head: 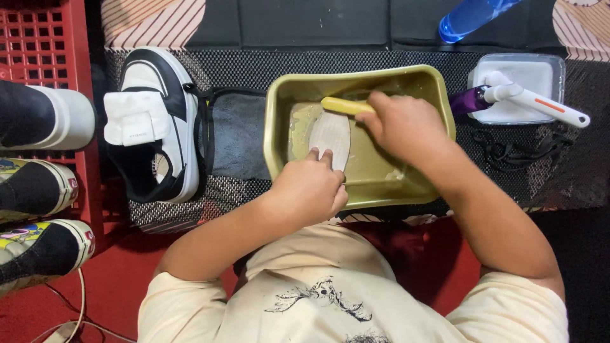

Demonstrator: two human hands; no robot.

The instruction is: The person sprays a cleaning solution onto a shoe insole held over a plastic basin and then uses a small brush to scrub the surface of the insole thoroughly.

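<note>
Shoe insole [330,134], pale and oval, lies inside the olive-green plastic basin [277,127], resting on its wet floor toward the left side, and both hands are on it. The left hand [311,187] reaches in over the near rim with its fingertips pressed on the insole's near end, pinning it rather than gripping around it. The right hand [403,124] comes in from the right, wrist bent, clenched around a yellow-handled brush [346,105] whose handle lies across the insole's far end; the bristles are hidden under the hand. The likeliest trouble, as I judge it, is the insole sliding out from under the fingertips, since only light pressure holds it on a slick surface and a hard stroke could skid it toward the basin wall. A forceful push might also slop water over the low rim onto the dark mat [238,136] and the black-and-white sneaker [159,121] just to the left. The basin itself sits close to the person's lap, so leaning on its near edge could tip it
</note>
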